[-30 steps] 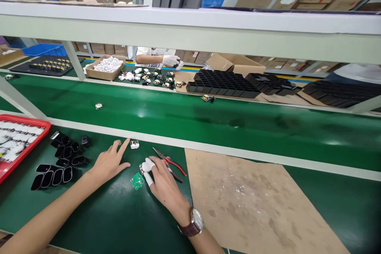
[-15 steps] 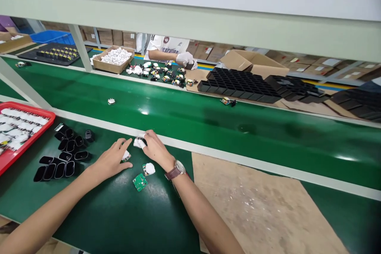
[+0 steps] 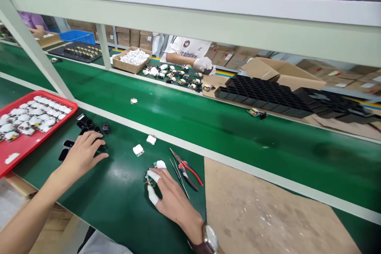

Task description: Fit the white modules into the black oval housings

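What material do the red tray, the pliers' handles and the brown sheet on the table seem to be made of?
Red tray: probably plastic, smooth with an even moulded rim.
Pliers: dark metal jaws; the red handles look rubber or plastic coated.
Brown sheet: apparently cardboard, matte, scuffed and stained.

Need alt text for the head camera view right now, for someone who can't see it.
On a green bench, the right hand, two fingers in white cots, presses on a small green circuit board beside red-handled pliers. The left hand rests on black housings near a red tray.
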### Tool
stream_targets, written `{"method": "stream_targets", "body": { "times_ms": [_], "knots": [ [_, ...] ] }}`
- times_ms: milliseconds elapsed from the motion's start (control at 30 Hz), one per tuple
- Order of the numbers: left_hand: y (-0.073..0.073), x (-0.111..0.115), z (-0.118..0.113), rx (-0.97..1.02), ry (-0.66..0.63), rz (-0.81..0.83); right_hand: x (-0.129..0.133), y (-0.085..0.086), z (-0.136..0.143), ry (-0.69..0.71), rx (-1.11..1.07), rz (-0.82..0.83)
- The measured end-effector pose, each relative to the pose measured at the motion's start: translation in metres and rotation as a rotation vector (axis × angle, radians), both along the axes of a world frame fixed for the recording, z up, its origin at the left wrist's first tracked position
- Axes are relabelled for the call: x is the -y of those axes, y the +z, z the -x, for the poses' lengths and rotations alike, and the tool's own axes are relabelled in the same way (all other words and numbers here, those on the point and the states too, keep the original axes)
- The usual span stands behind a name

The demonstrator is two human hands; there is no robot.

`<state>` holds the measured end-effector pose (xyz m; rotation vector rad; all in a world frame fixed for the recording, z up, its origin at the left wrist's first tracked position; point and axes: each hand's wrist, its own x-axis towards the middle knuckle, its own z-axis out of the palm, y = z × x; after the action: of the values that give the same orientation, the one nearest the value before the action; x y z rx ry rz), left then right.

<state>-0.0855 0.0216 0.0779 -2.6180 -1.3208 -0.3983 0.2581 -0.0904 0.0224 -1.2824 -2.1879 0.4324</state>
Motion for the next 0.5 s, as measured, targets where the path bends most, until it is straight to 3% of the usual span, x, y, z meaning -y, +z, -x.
{"method": "stream_targets", "body": {
  "times_ms": [167, 367, 500],
  "knots": [
    [-0.010, 0.003, 0.012, -0.068, 0.010, -0.027, 0.011, 0.003, 0.006, -0.093, -0.225, 0.272],
    [-0.010, -0.002, -0.007, -0.056, -0.047, 0.010, 0.026, 0.002, -0.006, -0.192, 0.022, 0.119],
    [-0.008, -0.002, 0.000, -0.154, 0.073, -0.003, 0.043, 0.002, -0.021, -0.181, 0.029, 0.064]
  ]
}}
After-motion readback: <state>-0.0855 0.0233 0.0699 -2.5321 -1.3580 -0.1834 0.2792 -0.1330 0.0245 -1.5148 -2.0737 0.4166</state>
